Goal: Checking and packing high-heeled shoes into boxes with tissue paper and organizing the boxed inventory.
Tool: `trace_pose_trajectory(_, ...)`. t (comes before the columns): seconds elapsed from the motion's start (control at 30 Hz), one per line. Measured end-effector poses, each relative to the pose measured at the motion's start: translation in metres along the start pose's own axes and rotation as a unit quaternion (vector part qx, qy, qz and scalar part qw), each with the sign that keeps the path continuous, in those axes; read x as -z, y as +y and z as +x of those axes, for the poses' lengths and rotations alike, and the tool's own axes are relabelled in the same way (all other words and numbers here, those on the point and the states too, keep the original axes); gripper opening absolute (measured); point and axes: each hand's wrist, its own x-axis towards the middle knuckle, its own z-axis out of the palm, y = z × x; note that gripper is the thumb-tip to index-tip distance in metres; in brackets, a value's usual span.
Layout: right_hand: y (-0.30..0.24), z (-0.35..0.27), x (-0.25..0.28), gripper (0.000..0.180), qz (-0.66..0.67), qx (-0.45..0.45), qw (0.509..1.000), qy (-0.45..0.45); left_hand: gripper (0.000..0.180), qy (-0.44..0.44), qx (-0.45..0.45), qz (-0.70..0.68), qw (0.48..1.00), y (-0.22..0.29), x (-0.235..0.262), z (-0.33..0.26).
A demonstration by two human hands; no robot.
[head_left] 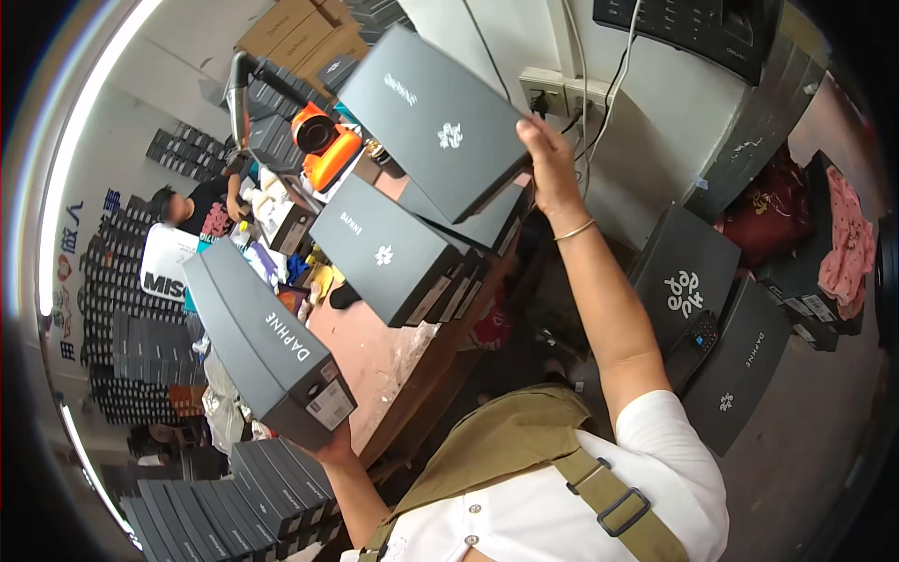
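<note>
White short-sleeved shirt [655,468] with small buttons, olive apron [496,440] with buckled strap [609,496], thin bangle [573,230] on right wrist.

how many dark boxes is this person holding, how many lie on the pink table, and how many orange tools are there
Dark grey boxes in the hands: 2, one held in the left hand at, one held up by the right hand at
Dark grey boxes lying flat on top of the row on the pink table: 2, at and
Orange tool: 1
Total: 5
</note>
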Motion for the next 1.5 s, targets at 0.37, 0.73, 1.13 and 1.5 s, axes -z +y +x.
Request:
trace_pose_trajectory(0.37,0.034,-0.068,-0.081,0.038,-0.195,0.138,0.967,-0.087,0.070,-0.298,0.030,0.022,0.954,0.023,0.047,0.026)
trace_pose_trajectory(0.73,0.001,-0.185,-0.076,0.061,-0.190,0.112,0.972,-0.085,0.060,-0.360,0.146,0.001,0.921,0.016,0.013,-0.019)
trace_pose_trajectory(1.13,-0.180,-0.369,0.058,0.066,0.012,0.096,0.957,-0.273,0.064,-0.241,-0.089,0.352,0.900,-0.083,-0.084,-0.120)
trace_pose_trajectory(1.5,-0.248,-0.389,0.170,0.069,-0.044,0.088,0.973,-0.207,0.059,-0.201,0.231,0.114,0.945,-0.172,-0.149,-0.228)
